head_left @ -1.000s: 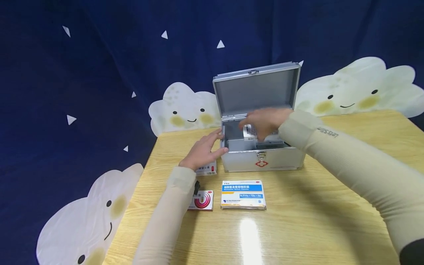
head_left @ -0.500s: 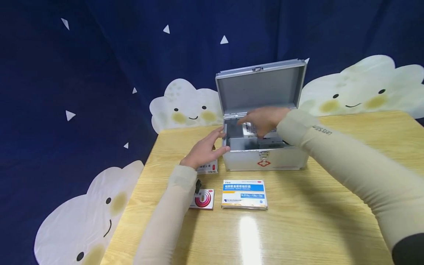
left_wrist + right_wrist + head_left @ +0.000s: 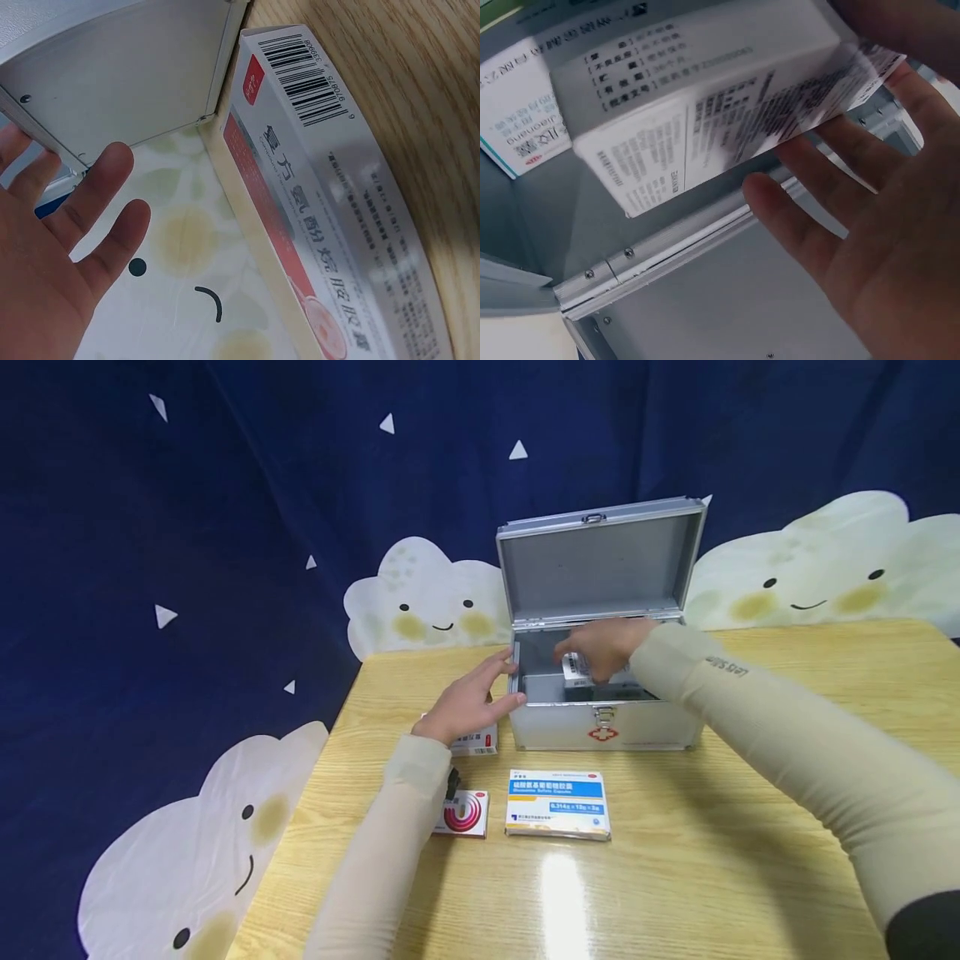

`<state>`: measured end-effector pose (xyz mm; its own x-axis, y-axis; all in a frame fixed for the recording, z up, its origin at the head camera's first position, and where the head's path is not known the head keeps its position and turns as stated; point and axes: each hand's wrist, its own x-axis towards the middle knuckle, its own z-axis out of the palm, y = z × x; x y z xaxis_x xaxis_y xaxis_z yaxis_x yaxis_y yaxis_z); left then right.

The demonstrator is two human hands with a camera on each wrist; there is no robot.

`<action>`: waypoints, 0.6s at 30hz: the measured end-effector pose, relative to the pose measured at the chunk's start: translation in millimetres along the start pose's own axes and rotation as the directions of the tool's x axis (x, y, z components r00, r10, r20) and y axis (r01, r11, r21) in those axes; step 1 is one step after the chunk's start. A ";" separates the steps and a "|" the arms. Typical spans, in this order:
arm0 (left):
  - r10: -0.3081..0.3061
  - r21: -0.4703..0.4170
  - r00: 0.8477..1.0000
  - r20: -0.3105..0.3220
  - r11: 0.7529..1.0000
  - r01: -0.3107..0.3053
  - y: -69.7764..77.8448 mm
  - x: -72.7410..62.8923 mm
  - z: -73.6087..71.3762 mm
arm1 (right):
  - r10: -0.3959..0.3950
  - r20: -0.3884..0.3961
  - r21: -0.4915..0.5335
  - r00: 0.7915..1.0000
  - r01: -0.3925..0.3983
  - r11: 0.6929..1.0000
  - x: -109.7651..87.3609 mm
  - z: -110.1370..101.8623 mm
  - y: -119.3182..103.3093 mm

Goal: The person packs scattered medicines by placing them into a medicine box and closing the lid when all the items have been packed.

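The right hand (image 3: 609, 646) pinches a white carton (image 3: 720, 112) between thumb and fingers, in the mouth of the open silver case (image 3: 555, 732). The left hand (image 3: 467, 700) (fingers apart) is at its left rim — a blue-and-white box (image 3: 557, 810) lies on the worktop (image 3: 690, 877) in front.

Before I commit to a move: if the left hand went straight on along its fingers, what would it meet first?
Most likely the metal case, at its side wall; the left hand has its fingertips right at that edge, but contact is unclear.
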<state>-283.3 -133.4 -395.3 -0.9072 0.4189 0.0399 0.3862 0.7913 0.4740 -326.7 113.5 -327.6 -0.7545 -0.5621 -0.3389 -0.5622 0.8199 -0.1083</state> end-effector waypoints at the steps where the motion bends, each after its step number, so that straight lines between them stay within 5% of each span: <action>1: -0.001 0.002 1.000 -0.001 1.000 0.001 -0.1 0.1 0.0 | 0.009 0.006 -0.002 1.000 -0.009 1.000 0.7 1.1 0.1; 7: 0.016 -0.003 1.000 -0.004 1.000 -0.016 0.7 0.9 -1.0 | 0.046 0.019 0.010 0.999 -0.046 0.999 3.6 2.5 7.4; 18: 0.032 -0.031 0.999 -0.007 0.999 -0.032 -0.5 -1.7 0.1 | -0.038 -0.051 -0.085 0.998 0.033 0.996 2.3 3.5 16.3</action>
<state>-282.0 -134.5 -395.7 -0.8954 0.4411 0.0611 0.4101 0.7633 0.4993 -336.4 126.0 -333.4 -0.7489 -0.5973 -0.2869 -0.6136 0.7886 -0.0399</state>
